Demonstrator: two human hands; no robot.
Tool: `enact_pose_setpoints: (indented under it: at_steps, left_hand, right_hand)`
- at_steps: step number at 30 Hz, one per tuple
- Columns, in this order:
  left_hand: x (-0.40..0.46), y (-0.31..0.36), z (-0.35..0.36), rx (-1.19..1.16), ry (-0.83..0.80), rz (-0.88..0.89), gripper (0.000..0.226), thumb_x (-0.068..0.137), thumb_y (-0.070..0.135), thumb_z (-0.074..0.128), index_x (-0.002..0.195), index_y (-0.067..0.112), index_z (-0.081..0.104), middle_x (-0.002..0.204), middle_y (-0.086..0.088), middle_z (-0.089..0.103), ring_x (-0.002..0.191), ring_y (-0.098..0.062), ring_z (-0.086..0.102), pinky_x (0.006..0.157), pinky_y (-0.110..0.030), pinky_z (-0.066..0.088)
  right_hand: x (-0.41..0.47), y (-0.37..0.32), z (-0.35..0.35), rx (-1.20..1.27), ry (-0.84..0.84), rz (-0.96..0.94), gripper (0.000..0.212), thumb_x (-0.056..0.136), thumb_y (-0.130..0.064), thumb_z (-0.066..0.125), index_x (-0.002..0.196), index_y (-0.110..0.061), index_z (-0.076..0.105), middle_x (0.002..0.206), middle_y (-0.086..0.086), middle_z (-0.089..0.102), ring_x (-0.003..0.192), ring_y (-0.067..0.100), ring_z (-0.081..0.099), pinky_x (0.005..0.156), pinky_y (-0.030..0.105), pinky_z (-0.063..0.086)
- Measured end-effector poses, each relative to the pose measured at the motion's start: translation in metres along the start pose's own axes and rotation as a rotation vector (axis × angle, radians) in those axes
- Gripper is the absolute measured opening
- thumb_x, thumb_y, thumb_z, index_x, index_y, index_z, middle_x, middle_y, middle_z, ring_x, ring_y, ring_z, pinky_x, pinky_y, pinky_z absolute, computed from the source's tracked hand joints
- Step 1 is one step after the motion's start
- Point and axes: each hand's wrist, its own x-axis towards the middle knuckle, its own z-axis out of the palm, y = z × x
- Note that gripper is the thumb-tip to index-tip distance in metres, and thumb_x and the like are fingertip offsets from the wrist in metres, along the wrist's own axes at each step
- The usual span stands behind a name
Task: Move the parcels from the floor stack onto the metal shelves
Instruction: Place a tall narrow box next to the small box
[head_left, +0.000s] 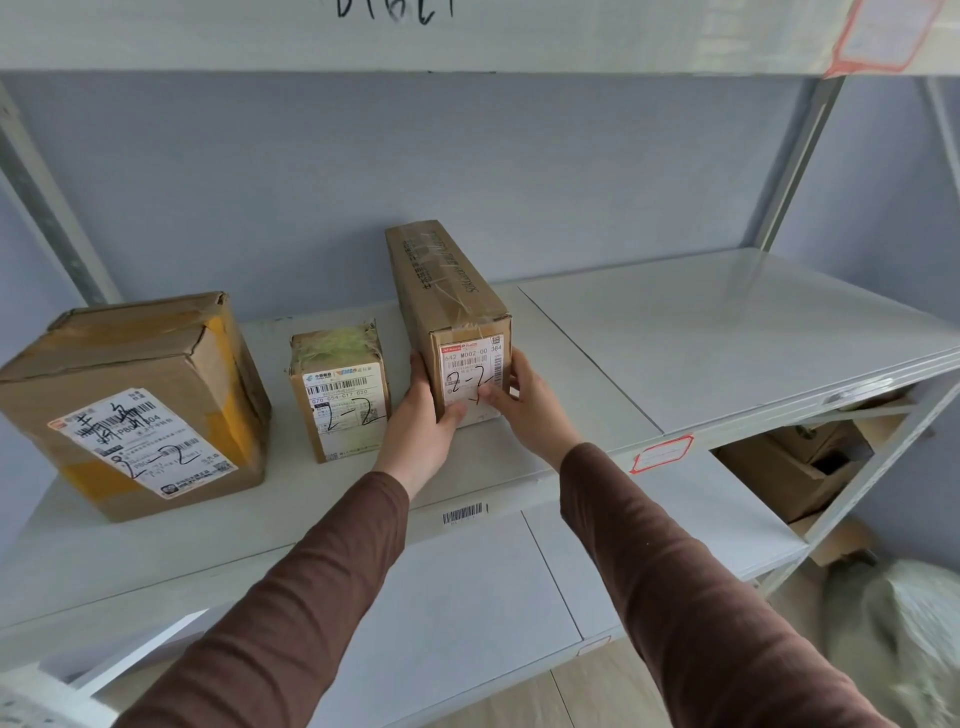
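Observation:
A long narrow cardboard parcel (449, 291) stands on the grey metal shelf (727, 343), its labelled end marked "2-2" facing me. My left hand (423, 421) grips its left lower corner and my right hand (524, 400) grips its right side, thumb across the label. To its left stands a small cardboard parcel (340, 389), also marked "2-2", a short gap away. At the shelf's far left sits a large cardboard parcel (135, 400) with yellow tape and a white label.
The shelf's right half is bare. Another board (467, 41) runs overhead. A lower shelf (467, 587) lies below, with open cardboard boxes (800, 467) at the right. A pale bag (904, 634) lies on the floor at the lower right.

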Motion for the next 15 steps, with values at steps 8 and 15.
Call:
enact_pose_setpoints:
  at_steps: [8, 15]
  left_hand:
    - [-0.011, 0.000, 0.003, -0.020, 0.059, 0.037, 0.090, 0.098, 0.031, 0.063, 0.161, 0.015, 0.001, 0.159, -0.004, 0.040, 0.144, -0.020, 0.042, 0.116, -0.033, 0.036]
    - [-0.035, 0.010, 0.003, -0.002, 0.023, 0.011, 0.096, 0.100, 0.035, 0.060, 0.161, 0.015, -0.012, 0.169, -0.004, 0.015, 0.153, -0.021, 0.022, 0.113, -0.022, 0.019]
  right_hand:
    - [-0.012, -0.002, -0.003, -0.017, 0.010, 0.085, 0.079, 0.096, -0.042, 0.064, 0.160, -0.022, 0.022, 0.156, 0.005, 0.045, 0.143, 0.021, 0.043, 0.115, 0.045, 0.040]
    - [-0.033, -0.002, -0.008, -0.090, 0.047, 0.077, 0.074, 0.098, -0.041, 0.061, 0.159, -0.019, 0.025, 0.158, 0.006, 0.042, 0.143, 0.020, 0.041, 0.116, 0.042, 0.038]
